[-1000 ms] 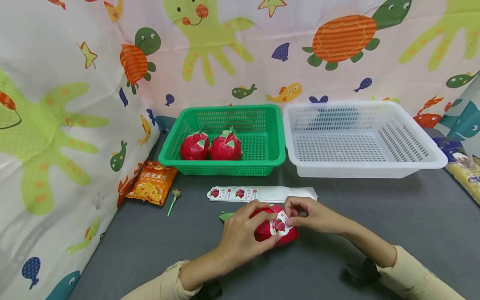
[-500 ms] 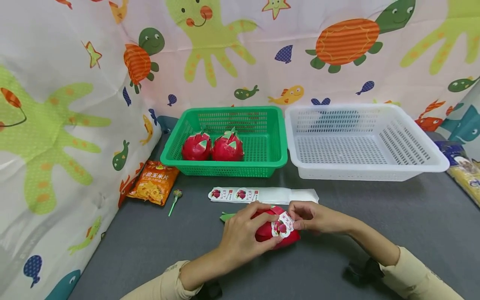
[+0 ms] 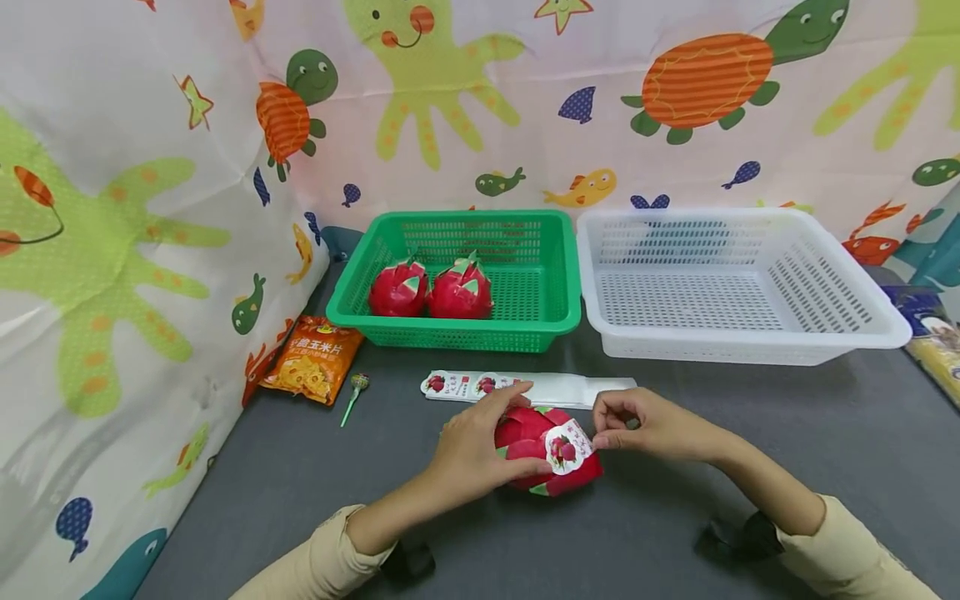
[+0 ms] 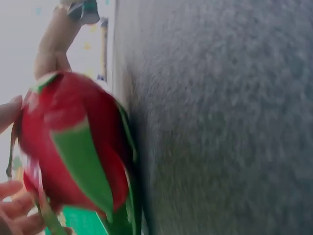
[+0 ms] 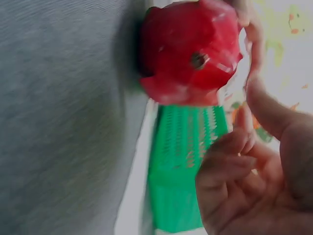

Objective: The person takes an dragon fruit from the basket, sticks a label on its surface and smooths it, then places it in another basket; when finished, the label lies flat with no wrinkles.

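A red dragon fruit (image 3: 517, 429) with green-tipped scales lies on its side on the grey table, below the head view's centre. My left hand (image 3: 476, 446) grips it from the left, thumb on the near side and fingers on the far side. A white scalloped label (image 3: 567, 447) printed with dragon fruits sits on its upper right face. My right hand (image 3: 656, 425), fingers curled, pinches the label's right edge between thumb and fingertip. The left wrist view shows the fruit's leafy green end; the right wrist view shows its stem end.
Behind the fruit lies a label strip (image 3: 540, 387). A green basket (image 3: 450, 337) holds two dragon fruits (image 3: 460, 289). Beside it stands a white basket (image 3: 750, 350). A snack bag (image 3: 313, 360) and lollipop (image 3: 355, 396) lie left; another packet (image 3: 930, 333) is far right.
My left hand has drawn back left, its fingers leaving the label and uncovering more of the fruit. My right hand has shifted slightly right toward the label's outer edge.
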`<state>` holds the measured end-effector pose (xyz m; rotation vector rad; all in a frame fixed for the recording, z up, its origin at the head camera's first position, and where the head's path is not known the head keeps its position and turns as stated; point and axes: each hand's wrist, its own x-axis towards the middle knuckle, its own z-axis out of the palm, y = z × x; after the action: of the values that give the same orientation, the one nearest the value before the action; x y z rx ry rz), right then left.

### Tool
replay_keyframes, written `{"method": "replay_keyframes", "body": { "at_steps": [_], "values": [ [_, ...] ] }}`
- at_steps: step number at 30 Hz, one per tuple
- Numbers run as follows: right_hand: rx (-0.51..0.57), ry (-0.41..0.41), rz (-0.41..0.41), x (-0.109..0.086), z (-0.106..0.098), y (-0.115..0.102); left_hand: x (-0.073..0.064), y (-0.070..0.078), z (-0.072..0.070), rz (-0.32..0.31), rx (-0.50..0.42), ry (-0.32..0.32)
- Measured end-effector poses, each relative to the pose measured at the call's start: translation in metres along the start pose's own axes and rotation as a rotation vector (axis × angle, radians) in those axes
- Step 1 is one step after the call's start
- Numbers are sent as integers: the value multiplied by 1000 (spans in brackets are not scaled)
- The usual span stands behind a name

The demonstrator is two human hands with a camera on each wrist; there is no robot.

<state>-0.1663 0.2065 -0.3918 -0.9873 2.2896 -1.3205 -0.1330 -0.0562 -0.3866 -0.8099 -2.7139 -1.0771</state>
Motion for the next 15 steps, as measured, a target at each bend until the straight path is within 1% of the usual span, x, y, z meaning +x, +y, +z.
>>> {"method": "replay_keyframes", "body": {
  "at_steps": [1, 2, 3, 5, 6, 8, 9, 11, 12, 13, 15],
  "values": [
    [-32, 48, 3, 2, 0, -4, 1, -3, -2, -21, -49, -8],
    [-67, 96, 5, 4, 1, -8, 2, -3, -7, -41, -111, -17],
    [-100, 132, 7, 7, 3, -12, 3, -7, -9, -50, -171, -9],
    [-157, 160, 32, 14, 6, -23, 6, -18, -14, -83, -308, 21],
    [-171, 147, 58, 18, 8, -28, 8, -24, -17, -115, -384, 50],
    [-216, 86, 105, 25, 12, -38, 15, -37, -25, -200, -537, 118],
    [-237, 42, 129, 28, 15, -41, 18, -49, -26, -251, -605, 156],
    [-271, -39, 168, 34, 20, -46, 25, -63, -33, -383, -754, 214],
    [-279, -71, 175, 37, 23, -47, 28, -69, -36, -439, -832, 244],
    [-294, -94, 169, 39, 26, -48, 30, -75, -39, -482, -893, 268],
    [-303, -131, 169, 44, 31, -49, 34, -84, -44, -529, -999, 316]
  ]
}}
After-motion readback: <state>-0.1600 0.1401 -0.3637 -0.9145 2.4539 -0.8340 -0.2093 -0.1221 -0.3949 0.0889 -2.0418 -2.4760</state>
